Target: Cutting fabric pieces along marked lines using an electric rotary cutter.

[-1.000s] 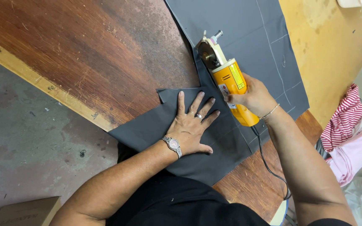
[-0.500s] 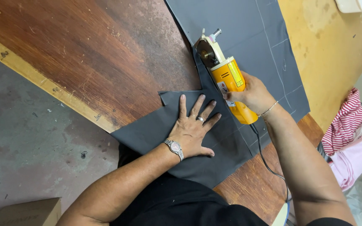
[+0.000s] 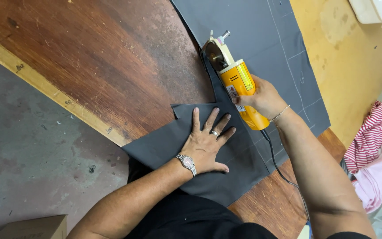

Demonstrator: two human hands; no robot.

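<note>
Since the earlier frame, nothing has visibly shifted. Left hand (image 3: 206,144) presses flat, fingers spread, on grey fabric (image 3: 261,48) covering the bench (image 3: 111,66). Right hand (image 3: 264,97) fingers grip the yellow rotary cutter (image 3: 237,86).

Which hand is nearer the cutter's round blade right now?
Right. The right hand grips the yellow cutter just behind its blade. The left hand lies flat on the grey fabric, farther back.
</note>
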